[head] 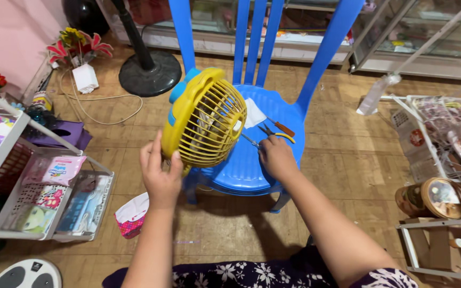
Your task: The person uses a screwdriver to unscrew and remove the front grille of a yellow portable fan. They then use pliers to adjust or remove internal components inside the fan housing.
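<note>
Left hand clasps the lower rim of a small yellow plastic fan with a wire grille and blue back, holding it tilted on the blue plastic chair seat. Right hand rests on the seat, fingers curled around a thin metal tool; how tightly, cannot tell. Yellow-handled pliers and an orange-handled screwdriver lie just beside it. White wire rack stands left on the wooden floor.
</note>
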